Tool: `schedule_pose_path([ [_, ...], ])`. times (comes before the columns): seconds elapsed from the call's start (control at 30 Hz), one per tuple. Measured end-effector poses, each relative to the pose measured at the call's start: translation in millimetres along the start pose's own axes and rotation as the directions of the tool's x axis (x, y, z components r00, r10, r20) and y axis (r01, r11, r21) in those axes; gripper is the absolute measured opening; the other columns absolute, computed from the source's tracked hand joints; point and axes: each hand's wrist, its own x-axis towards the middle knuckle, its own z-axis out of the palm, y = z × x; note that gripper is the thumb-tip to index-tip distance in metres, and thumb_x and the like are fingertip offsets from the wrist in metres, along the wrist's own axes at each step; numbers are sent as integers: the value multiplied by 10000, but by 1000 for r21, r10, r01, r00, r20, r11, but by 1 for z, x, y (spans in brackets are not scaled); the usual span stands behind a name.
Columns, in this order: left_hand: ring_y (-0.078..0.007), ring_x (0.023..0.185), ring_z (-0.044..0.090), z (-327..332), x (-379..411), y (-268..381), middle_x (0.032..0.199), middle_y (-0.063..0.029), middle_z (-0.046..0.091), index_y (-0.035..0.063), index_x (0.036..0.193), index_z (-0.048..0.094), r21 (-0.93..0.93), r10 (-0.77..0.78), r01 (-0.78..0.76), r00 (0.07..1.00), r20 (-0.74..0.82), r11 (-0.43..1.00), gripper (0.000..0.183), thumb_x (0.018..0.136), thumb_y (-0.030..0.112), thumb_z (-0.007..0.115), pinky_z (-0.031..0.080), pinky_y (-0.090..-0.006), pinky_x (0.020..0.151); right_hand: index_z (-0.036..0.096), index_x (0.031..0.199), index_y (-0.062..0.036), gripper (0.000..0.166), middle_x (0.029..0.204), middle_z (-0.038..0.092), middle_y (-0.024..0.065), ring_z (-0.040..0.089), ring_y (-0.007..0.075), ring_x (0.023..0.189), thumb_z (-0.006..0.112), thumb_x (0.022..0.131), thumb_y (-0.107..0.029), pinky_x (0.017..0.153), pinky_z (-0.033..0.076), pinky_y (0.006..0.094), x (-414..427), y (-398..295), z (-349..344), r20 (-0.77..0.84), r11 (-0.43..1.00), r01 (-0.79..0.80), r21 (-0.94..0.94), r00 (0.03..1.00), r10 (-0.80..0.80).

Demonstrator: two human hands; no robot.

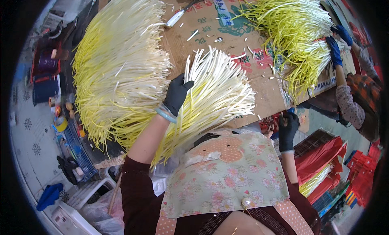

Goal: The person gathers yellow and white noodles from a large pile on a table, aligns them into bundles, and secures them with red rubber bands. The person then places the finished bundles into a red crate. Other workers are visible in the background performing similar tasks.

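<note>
A loose bundle of blanched yellow chives [218, 83], white stems fanned out at the upper right, lies at the table's near edge. My left hand [177, 93], in a black glove with a pale bangle at the wrist, grips stalks at the bundle's left side, thumb on top; its other fingers are partly hidden. To the left spreads a larger pile of the same chives [121, 59]. My right hand [288, 127], also black-gloved, is beyond the table edge, right of my apron [225, 174], its fingers bent; whether it holds something is unclear.
Printed cardboard [209, 25] covers the table, with stem scraps and a white-handled knife [176, 18] on it. At the upper right, a co-worker's blue-gloved hands [335, 51] touch more chives [297, 37]. A crate lined with red material [319, 162] stands lower right; a blue wire basket [80, 156] is left.
</note>
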Motion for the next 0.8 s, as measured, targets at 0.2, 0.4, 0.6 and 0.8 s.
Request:
schedule_pose_path([
  [0.2,-163,1011,584,21,-16,8,1138,-110,626,-18,1276,491,-14,22,-21,999,30,1000,514,794,51,657,449,-294,893,623,1047,-22,269,1059,624,129,587,277,980,668,782,-41,877,447,353,21,-35,-22,-250,962,50,269,968,20],
  [0.4,-160,1035,556,20,-13,9,1174,-91,597,-28,1304,460,12,59,-60,997,42,998,587,768,43,691,437,-282,909,637,918,-71,161,971,630,92,573,282,935,670,763,-98,807,440,384,94,-194,27,-36,600,634,488,701,-712],
  [0.6,-133,979,561,11,-13,-3,1112,-83,628,-26,1252,523,-137,41,-41,999,2,990,457,822,78,639,447,-272,870,632,990,-81,261,1006,615,106,583,296,933,695,737,-85,816,463,379,87,-203,50,57,707,577,410,757,-651],
  [0.8,-141,983,566,17,-17,-9,1118,-90,632,-37,1226,541,-137,20,-13,999,50,991,422,834,95,626,443,-282,885,638,938,-74,203,945,624,104,584,290,906,701,747,-105,789,463,379,73,-181,56,117,762,425,489,834,-540],
])
